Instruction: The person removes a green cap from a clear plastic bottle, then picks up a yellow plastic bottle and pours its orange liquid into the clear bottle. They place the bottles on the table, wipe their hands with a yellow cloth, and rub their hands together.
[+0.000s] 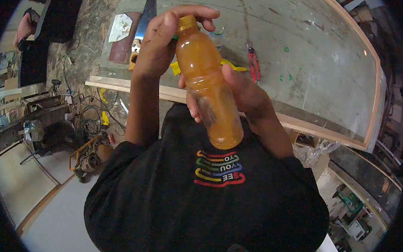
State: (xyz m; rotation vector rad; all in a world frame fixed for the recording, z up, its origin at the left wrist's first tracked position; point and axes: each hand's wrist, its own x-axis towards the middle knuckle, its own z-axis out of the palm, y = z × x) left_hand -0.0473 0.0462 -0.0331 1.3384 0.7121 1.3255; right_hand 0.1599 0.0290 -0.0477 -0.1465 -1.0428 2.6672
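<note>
A plastic bottle (199, 56) of orange-amber liquid is tilted in front of my chest, its yellow cap (187, 22) pointing up and away from me. My right hand (247, 92) wraps round the middle of the bottle, thumb on the near side and fingertips showing at its left. Around the cap curl the fingers of my left hand (158, 42), the thumb close beside the cap's left side. Whether the left fingertips press on the cap is hard to see. Beyond the bottle, partly hidden by it, lies something yellow (233, 65) on the worktable.
The large grey-green worktable (307, 63) has wooden strips (316, 128) along its edge. On it lie a handsaw (146, 18), red-handled pliers (254, 67), a dark red board (121, 52) and white paper (120, 27). Tangled cables (89, 112) and a yellow machine (89, 156) are at left.
</note>
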